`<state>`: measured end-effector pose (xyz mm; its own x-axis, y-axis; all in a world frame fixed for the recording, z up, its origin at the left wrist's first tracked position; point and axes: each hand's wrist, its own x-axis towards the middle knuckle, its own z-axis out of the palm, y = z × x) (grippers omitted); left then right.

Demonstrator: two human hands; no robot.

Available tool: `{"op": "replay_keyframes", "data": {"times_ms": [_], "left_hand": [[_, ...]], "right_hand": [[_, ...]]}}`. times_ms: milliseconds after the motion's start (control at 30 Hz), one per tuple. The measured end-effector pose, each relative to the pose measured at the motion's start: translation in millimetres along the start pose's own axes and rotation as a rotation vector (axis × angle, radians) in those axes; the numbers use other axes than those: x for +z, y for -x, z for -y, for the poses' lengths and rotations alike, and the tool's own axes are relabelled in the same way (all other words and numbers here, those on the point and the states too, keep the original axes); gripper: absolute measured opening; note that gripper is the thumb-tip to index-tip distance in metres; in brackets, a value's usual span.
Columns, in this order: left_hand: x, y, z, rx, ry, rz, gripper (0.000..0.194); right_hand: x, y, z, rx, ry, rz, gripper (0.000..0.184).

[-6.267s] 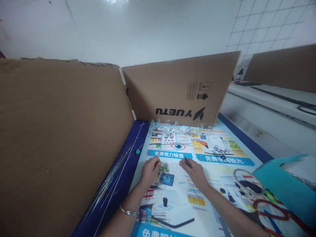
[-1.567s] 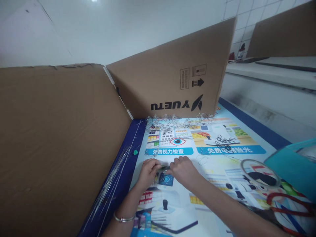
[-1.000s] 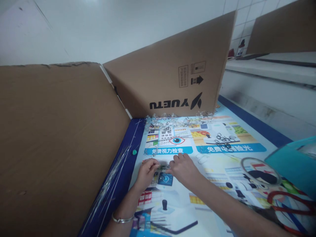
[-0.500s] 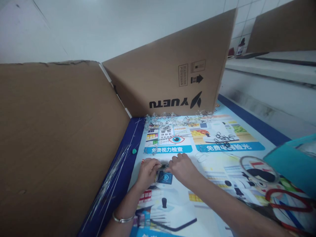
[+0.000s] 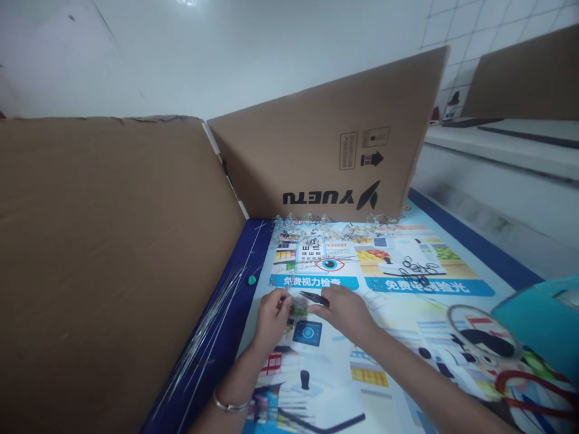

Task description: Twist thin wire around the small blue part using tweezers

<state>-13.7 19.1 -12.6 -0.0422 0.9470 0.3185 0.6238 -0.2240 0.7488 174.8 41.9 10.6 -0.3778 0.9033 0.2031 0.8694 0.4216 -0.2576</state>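
Observation:
My right hand [image 5: 346,310] is closed around dark pliers [image 5: 316,298], whose narrow jaws point left toward my other hand. Opposite it, my left hand [image 5: 274,313] has its thumb and fingers pinched together; what they hold, if anything, is too small and blurred to make out. A metal bangle [image 5: 231,407] circles the left wrist. Both hands hover close to the printed table cover [image 5: 325,380], a short gap between them. Left of them lies a bundle of thin silvery wires [image 5: 203,328] along the dark blue border.
Tall cardboard panels [image 5: 113,241] stand at the left and back. Small clear and wiry pieces [image 5: 335,229] line the back panel's foot. Black loops [image 5: 418,274], a silvery coil [image 5: 484,307], a red coil [image 5: 534,392] and a teal container [image 5: 538,325] lie rightward. A green bit [image 5: 252,280] sits left.
The pliers now show plainly in my right hand, with their jaws turned toward the left hand. The hands have drawn slightly apart. The whole view has shifted a little.

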Motion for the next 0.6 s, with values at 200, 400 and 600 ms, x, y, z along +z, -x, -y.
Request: {"op": "replay_keyframes", "data": {"times_ms": [200, 400, 600], "left_hand": [[4.7, 5, -8, -0.019, -0.006, -0.102, 0.016], [8.1, 11, -23, -0.003, -0.03, -0.128, 0.017], [13.3, 13, -23, 0.029, -0.119, -0.14, 0.016]], "right_hand": [[5, 7, 22, 0.131, -0.314, 0.04, 0.03], [12, 7, 23, 0.194, -0.389, 0.02, 0.019], [14, 6, 24, 0.155, -0.422, -0.031, 0.02]]}}
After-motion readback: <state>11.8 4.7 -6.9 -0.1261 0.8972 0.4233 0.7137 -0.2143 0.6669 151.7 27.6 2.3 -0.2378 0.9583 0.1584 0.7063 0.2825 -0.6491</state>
